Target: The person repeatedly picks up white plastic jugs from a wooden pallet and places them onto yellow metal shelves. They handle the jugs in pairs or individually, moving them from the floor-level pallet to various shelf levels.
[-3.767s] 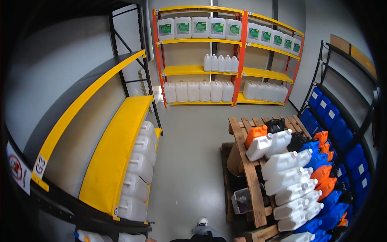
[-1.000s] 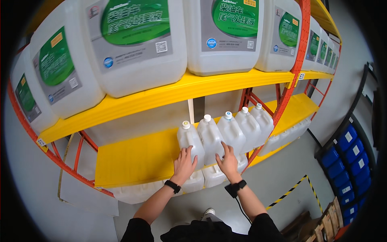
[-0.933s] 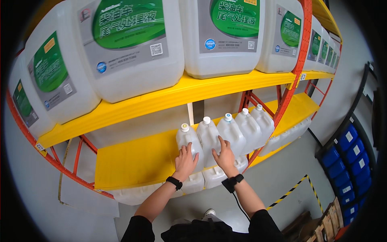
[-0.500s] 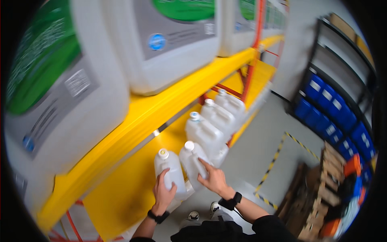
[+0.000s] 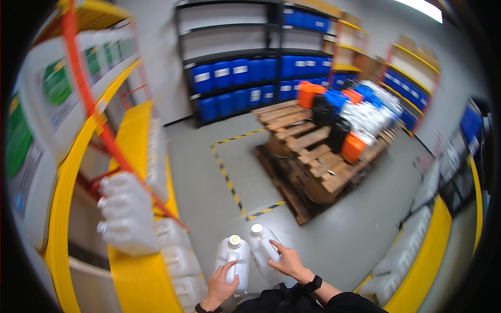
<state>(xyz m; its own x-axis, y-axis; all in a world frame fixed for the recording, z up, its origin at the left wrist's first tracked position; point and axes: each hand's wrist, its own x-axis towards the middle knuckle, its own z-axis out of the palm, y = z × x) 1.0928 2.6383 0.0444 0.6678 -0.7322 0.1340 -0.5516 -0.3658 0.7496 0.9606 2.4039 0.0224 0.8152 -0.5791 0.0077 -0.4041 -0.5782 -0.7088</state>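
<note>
Three white handled jugs [image 5: 128,214] stand at far left on the yellow shelf [image 5: 133,276], and from my remote seat I judge that a careless swing that way could clip the row. Below them, translucent jerrycans [image 5: 185,261] sit near the yellow-marked jug [image 5: 241,266]; a low sweep to the left might knock one. To its right is the white-capped jug [image 5: 261,250], so close that I'd expect the pair to bump if the wrists turn in. I can't tell how full either is; heavy contents would make a slip likelier. Farther right, the wooden pallet [image 5: 292,130] could catch a jug carried too wide.

As for pose, I see the left hand [image 5: 222,287] low, its fingers curled over the yellow-marked jug's handle, thumb on the near side. The right hand [image 5: 289,262] reaches in from the right, forearm slanting, fingers hooked at the white-capped jug's handle; how deep they go is hidden from me. Both jugs are in front of the body, over the grey floor [image 5: 193,188], apart from the shelf.
</note>
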